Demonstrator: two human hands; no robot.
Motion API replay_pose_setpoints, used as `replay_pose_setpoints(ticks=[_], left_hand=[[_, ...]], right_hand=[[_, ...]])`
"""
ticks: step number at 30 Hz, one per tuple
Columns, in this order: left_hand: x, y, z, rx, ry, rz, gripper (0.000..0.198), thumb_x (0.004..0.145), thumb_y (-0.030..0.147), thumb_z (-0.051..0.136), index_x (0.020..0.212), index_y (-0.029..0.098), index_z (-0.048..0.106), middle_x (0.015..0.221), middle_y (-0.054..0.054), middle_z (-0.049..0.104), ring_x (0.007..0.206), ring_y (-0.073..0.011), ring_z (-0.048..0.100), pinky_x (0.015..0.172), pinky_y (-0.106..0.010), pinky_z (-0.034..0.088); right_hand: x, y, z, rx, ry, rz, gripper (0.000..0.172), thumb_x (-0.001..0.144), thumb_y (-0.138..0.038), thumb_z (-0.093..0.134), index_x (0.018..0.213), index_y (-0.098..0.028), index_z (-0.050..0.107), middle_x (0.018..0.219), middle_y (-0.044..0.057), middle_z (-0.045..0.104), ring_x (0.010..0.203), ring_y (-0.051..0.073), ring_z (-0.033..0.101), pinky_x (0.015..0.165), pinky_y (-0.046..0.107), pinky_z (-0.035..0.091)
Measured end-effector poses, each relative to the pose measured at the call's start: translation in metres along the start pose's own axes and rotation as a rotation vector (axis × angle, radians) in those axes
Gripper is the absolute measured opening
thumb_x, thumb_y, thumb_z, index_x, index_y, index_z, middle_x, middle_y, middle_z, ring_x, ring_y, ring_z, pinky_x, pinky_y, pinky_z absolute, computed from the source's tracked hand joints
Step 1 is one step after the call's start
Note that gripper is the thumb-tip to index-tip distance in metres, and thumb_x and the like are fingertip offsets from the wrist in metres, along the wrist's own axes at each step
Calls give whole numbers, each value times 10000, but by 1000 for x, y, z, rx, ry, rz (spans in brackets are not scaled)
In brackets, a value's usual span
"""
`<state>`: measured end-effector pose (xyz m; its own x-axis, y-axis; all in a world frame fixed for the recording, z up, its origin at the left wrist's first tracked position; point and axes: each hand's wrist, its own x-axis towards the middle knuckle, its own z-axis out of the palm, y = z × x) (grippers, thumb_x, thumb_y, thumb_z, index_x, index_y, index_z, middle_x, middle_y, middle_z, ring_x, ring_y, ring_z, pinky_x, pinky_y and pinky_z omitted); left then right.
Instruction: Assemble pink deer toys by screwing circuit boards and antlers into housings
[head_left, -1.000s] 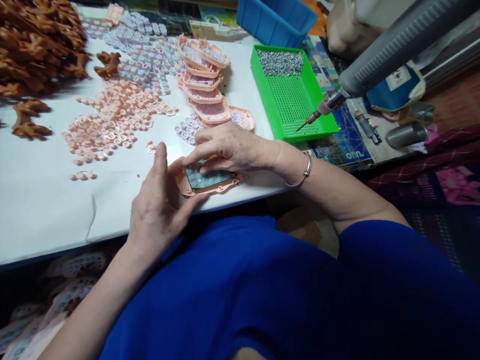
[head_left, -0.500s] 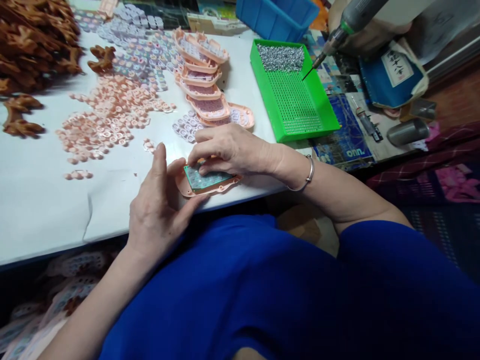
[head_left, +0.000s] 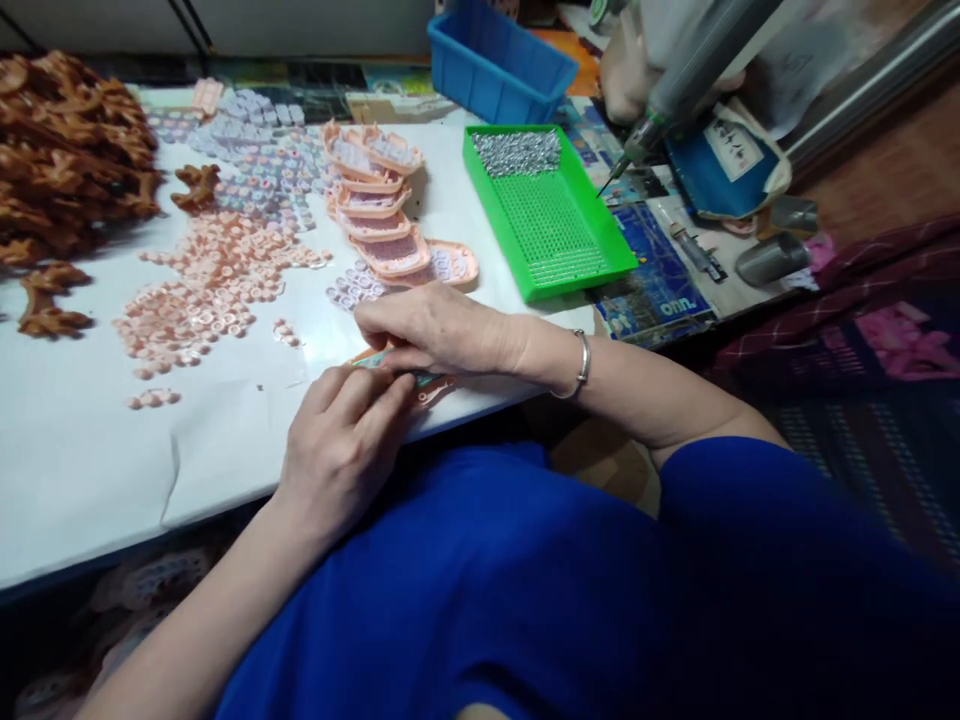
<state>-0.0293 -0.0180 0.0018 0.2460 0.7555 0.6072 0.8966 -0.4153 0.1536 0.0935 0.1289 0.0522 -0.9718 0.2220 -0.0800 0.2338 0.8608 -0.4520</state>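
Note:
A green circuit board (head_left: 428, 379) lies in a peach plastic shell (head_left: 435, 393) at the table's front edge, both largely covered by my hands. My left hand (head_left: 341, 440) is closed, its bent fingers over the board's left part and its thumb hidden. From the right, my right hand (head_left: 442, 330) reaches over the board, fingers curled and pinching at its upper side. The fingertips of both hands almost meet. Just behind them is a row of peach shells (head_left: 390, 255) fitted with pale button pads, overlapping one another.
A green tray (head_left: 559, 235) of screws stands behind my right forearm, with a blue bin (head_left: 499, 65) beyond. An electric screwdriver (head_left: 637, 140) hangs over the tray's right side. Peach buttons (head_left: 217, 290), pale keypads (head_left: 262, 150) and brown plastic parts (head_left: 67, 150) are heaped to the left.
My left hand has gone from spread around the shell's left end to fingers bent over the board. My right hand stays over the board, which is now more covered. The view has shifted.

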Motion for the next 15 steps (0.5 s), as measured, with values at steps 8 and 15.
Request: replay_pose_setpoints(ticks=[8,15], left_hand=[[0,-5,5,112,110,39,214,863,252,725,1058,297,651,1111,-98,733,983,-314,702,739,-434,541],[-20,-17,0,-143,-152,-98,297,947,203,588,1230,272,646,1483,-124,567,1143,-308,695,901,-449,612]], right_hand=[[-58,-3,-17,-183,926,-214,268,1026,-238,414,1026,-176,674,993,24,672,924,113,640,926,208,506],[-123,55,-61,-23,1628,86,652,904,-737,453,1335,-249,423,1529,64,430,1531,245,334,1262,381,302]])
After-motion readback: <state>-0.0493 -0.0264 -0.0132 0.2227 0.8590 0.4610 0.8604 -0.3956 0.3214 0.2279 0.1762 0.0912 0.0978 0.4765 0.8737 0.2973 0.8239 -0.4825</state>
